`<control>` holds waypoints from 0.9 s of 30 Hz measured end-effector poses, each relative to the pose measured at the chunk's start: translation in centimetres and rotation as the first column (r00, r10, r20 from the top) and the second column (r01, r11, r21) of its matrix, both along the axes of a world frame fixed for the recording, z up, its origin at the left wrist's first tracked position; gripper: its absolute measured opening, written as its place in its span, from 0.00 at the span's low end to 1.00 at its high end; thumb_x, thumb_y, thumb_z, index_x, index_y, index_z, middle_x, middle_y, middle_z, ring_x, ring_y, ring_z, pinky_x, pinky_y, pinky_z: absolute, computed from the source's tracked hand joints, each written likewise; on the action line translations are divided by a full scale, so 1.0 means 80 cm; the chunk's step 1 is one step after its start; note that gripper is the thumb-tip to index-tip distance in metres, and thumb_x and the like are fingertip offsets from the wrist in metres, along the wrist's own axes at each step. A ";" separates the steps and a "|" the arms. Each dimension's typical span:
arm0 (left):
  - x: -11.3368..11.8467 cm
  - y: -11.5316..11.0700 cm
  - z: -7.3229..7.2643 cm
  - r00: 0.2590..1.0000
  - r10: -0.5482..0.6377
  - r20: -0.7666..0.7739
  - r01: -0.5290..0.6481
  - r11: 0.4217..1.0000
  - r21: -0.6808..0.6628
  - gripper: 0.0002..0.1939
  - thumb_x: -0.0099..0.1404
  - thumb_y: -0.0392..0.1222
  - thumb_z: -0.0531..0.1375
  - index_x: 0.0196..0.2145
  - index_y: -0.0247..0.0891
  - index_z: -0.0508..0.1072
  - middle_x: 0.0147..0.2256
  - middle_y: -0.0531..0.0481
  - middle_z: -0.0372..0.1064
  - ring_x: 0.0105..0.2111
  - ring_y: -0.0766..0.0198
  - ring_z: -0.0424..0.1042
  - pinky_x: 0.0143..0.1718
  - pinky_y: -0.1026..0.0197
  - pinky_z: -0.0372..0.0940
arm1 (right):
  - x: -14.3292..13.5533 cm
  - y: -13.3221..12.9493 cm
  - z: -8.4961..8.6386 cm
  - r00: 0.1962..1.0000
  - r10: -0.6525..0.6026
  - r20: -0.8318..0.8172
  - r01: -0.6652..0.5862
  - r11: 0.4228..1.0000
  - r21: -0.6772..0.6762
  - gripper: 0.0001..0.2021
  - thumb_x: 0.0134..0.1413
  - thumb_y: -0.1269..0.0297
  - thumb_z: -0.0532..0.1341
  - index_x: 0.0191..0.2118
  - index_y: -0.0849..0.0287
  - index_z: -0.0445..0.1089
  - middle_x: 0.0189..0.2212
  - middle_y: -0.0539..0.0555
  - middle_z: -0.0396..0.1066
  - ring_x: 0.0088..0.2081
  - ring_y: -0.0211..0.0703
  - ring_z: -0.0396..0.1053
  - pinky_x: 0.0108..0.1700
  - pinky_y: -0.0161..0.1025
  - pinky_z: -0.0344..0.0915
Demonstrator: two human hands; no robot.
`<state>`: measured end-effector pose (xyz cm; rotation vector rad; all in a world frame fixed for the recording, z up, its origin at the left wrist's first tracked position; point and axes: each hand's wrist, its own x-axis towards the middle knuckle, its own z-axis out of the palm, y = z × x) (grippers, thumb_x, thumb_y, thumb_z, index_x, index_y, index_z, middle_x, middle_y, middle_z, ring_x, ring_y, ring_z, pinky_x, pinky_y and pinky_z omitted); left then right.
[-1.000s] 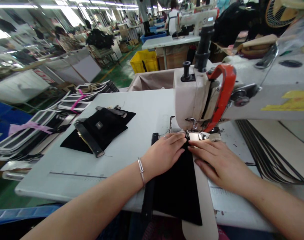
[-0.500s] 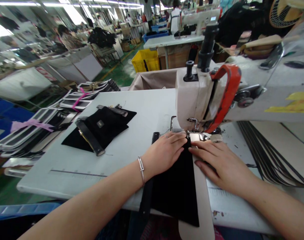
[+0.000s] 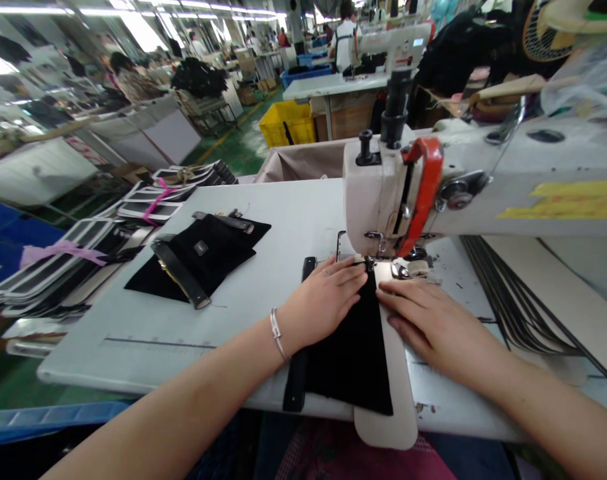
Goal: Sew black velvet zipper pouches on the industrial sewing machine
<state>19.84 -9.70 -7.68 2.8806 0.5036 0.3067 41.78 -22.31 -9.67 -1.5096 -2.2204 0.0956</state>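
Note:
A black fabric piece (image 3: 356, 360) with a dark strap (image 3: 296, 377) along its left side lies over a beige panel (image 3: 402, 413), under the head of a sewing machine (image 3: 370, 200). My left hand (image 3: 328, 300) rests flat on the black fabric, fingers stretched toward the presser foot. On the beige panel, just right of the fabric's edge, my right hand (image 3: 426, 320) lies with fingers extended. The fingertips of both hands are close to the needle area, which they partly hide. A second black piece with straps (image 3: 203, 250) lies on the table to the left.
Bundles of framed dark panels tied with pink strips (image 3: 68, 250) sit beyond the table's left edge. Stacked beige panels with dark edges (image 3: 523, 300) lie right of the machine. Behind the table are a fabric-lined bin (image 3: 308, 160) and a yellow crate (image 3: 287, 123). People work farther back.
The black fabric and beige panel have advanced away from me under the machine, their near ends now farther up. Both hands keep nearly the same pose; the view has shifted slightly.

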 end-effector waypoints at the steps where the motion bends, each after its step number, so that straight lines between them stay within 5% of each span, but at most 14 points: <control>1: -0.009 -0.013 0.004 0.998 -0.058 -0.014 0.058 0.998 -0.016 0.19 0.76 0.42 0.55 0.61 0.35 0.69 0.63 0.44 0.67 0.65 0.54 0.62 0.70 0.44 0.54 | -0.003 -0.013 0.003 1.000 0.009 -0.008 -0.009 1.000 -0.008 0.17 0.68 0.65 0.57 0.59 0.57 0.69 0.57 0.58 0.71 0.56 0.52 0.69 0.57 0.55 0.70; 4: -0.037 -0.058 0.011 0.974 -0.225 0.027 0.227 0.972 -0.062 0.19 0.74 0.50 0.59 0.56 0.37 0.72 0.59 0.46 0.71 0.60 0.55 0.68 0.67 0.48 0.60 | -0.016 -0.060 0.005 0.998 0.055 -0.041 -0.055 0.998 -0.003 0.13 0.68 0.67 0.57 0.55 0.57 0.71 0.54 0.56 0.74 0.54 0.47 0.71 0.55 0.49 0.73; 8: -0.057 -0.097 0.009 0.954 -0.274 0.125 0.277 0.961 -0.007 0.12 0.77 0.37 0.55 0.52 0.38 0.75 0.54 0.50 0.75 0.55 0.61 0.71 0.63 0.53 0.64 | -0.025 -0.100 -0.007 0.994 0.052 -0.091 -0.052 0.999 0.005 0.15 0.67 0.70 0.57 0.57 0.57 0.70 0.57 0.56 0.72 0.57 0.45 0.69 0.59 0.47 0.70; 16: -0.059 -0.102 0.004 0.956 -0.274 0.107 0.271 0.961 0.045 0.12 0.74 0.33 0.57 0.52 0.36 0.74 0.52 0.48 0.76 0.49 0.60 0.72 0.52 0.55 0.70 | -0.021 -0.104 -0.003 0.989 0.117 -0.087 -0.121 0.992 -0.041 0.23 0.60 0.73 0.58 0.61 0.58 0.68 0.60 0.58 0.70 0.60 0.51 0.67 0.61 0.54 0.68; 27: -0.052 -0.108 0.003 0.961 -0.250 0.121 0.245 0.968 0.050 0.11 0.74 0.33 0.56 0.50 0.37 0.75 0.52 0.48 0.76 0.51 0.58 0.72 0.54 0.54 0.69 | -0.016 -0.110 -0.006 0.950 0.311 0.045 -0.314 0.939 0.142 0.15 0.65 0.74 0.60 0.55 0.62 0.72 0.51 0.56 0.77 0.53 0.46 0.72 0.60 0.48 0.68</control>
